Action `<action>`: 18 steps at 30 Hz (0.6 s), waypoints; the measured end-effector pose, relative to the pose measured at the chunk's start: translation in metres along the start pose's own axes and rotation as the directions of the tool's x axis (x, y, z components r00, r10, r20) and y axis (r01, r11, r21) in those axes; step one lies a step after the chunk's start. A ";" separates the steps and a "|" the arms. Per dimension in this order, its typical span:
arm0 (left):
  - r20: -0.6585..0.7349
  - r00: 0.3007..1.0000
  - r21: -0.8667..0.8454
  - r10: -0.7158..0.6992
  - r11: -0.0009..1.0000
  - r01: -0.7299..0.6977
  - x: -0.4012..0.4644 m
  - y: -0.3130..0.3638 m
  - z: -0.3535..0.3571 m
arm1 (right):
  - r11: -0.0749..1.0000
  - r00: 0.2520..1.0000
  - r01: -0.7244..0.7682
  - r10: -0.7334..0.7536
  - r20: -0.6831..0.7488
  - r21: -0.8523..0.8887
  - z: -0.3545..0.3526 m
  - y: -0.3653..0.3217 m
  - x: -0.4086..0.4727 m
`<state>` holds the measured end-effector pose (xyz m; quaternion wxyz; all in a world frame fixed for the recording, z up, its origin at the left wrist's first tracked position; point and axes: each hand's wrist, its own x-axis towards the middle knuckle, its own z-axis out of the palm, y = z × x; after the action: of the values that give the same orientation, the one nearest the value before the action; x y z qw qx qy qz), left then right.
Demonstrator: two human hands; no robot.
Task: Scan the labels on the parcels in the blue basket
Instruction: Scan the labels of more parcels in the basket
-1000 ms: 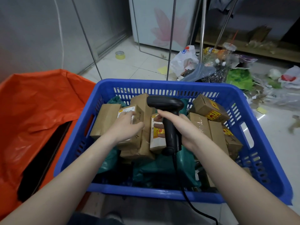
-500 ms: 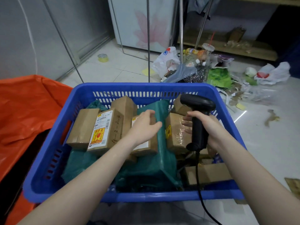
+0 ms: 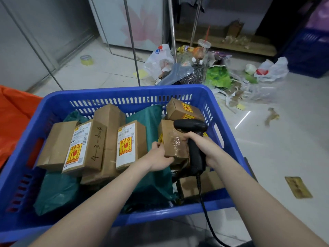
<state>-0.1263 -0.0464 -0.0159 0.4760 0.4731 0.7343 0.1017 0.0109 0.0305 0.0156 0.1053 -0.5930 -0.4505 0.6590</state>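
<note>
A big blue basket (image 3: 114,94) sits on the floor (image 3: 277,150), full of brown boxes and green bags (image 3: 151,118). An orange sheet (image 3: 14,111) lies to its left. Trash (image 3: 210,72) is piled on the floor behind it. Two boxes (image 3: 83,148) with white labels lie face up on the left side of the basket. The left hand (image 3: 157,157) grips the near corner of a taped box (image 3: 173,139) in the middle. The right hand (image 3: 204,147) is wrapped around a black scanner (image 3: 193,138), just beside that box. Its cord (image 3: 204,202) hangs over the basket's front edge.
</note>
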 end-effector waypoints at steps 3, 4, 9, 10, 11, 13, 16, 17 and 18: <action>-0.006 1.000 0.030 -0.028 0.999 0.028 0.004 0.000 0.004 | 0.999 0.999 0.018 -0.017 0.029 -0.033 0.007 0.000 0.001; -0.007 0.999 0.035 -0.041 0.999 0.041 0.006 -0.001 0.004 | 0.999 0.999 0.027 -0.026 0.038 -0.046 0.008 0.001 0.001; -0.017 0.999 -0.014 -0.037 0.999 0.037 0.006 0.000 -0.004 | 0.997 0.998 0.038 -0.035 0.052 -0.062 0.011 -0.001 0.002; -0.022 0.999 -0.036 -0.033 0.999 0.032 0.006 0.000 -0.006 | 0.997 0.998 0.041 -0.037 0.057 -0.068 0.012 -0.001 0.002; -0.026 0.999 -0.060 -0.024 0.998 0.023 0.005 0.000 -0.009 | 0.997 0.997 0.044 -0.039 0.063 -0.067 0.013 -0.002 0.002; -0.030 1.000 -0.155 0.004 0.988 -0.009 0.003 0.002 -0.013 | 0.998 0.997 0.040 -0.037 0.070 -0.045 0.014 -0.003 0.002; 0.022 0.998 -0.302 0.059 0.952 -0.050 0.000 0.009 -0.010 | 1.000 0.998 0.023 -0.022 0.063 -0.018 0.014 -0.008 0.000; 0.052 0.996 -0.310 0.067 0.950 -0.048 0.000 0.011 -0.006 | 0.999 0.998 0.021 -0.019 0.060 -0.025 0.014 -0.008 -0.001; 0.073 0.995 -0.301 0.073 0.952 -0.048 0.000 0.012 -0.001 | 0.999 0.998 0.020 -0.018 0.057 -0.040 0.014 -0.009 -0.001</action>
<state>-0.1196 -0.0398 -0.0080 0.5688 0.4216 0.6753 0.2065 -0.0050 0.0282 0.0207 0.0867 -0.5716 -0.4722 0.6654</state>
